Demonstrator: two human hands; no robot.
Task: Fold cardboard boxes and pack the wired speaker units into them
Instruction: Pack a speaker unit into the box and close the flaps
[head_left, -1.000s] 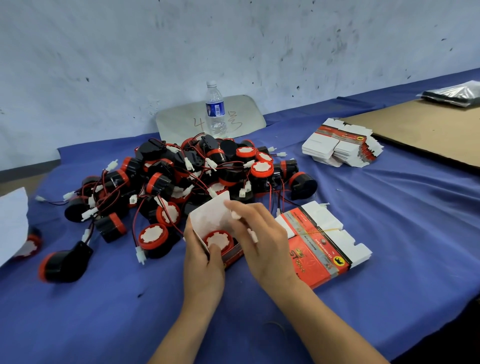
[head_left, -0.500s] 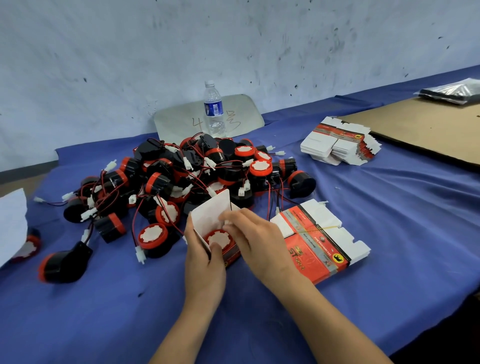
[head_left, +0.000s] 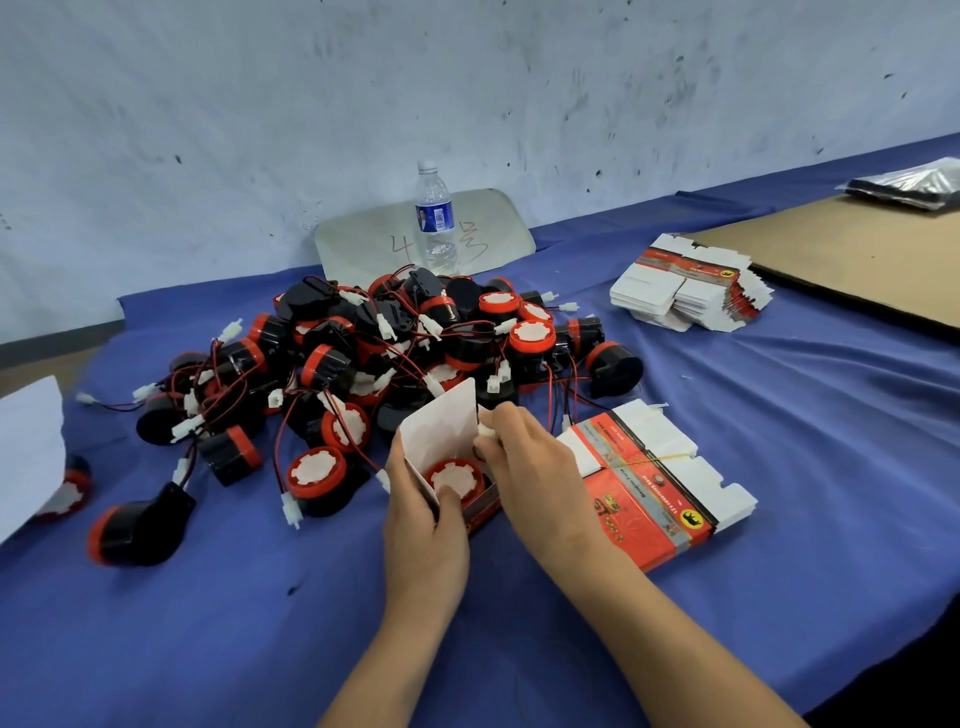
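Packing step in hand at lower centre of the frame: tucking in, then closing.
A red-and-white cardboard box (head_left: 480, 512) is gripped by the left hand (head_left: 423, 540), fingers curled round its near wall, and its white top flap (head_left: 441, 431) is stood open. A round black speaker unit with a red rim (head_left: 453, 479) is seated inside, white face up. A white plastic connector (head_left: 487, 430) is pinched in the fingertips of the right hand (head_left: 540, 478), just above the box mouth. The wire is best folded down beside the unit and the connector pressed below the rim, so that nothing is caught under the flap; the box should be held square against the blue tablecloth (head_left: 779, 467). A heap of unpacked units (head_left: 363, 353) is seen just behind.
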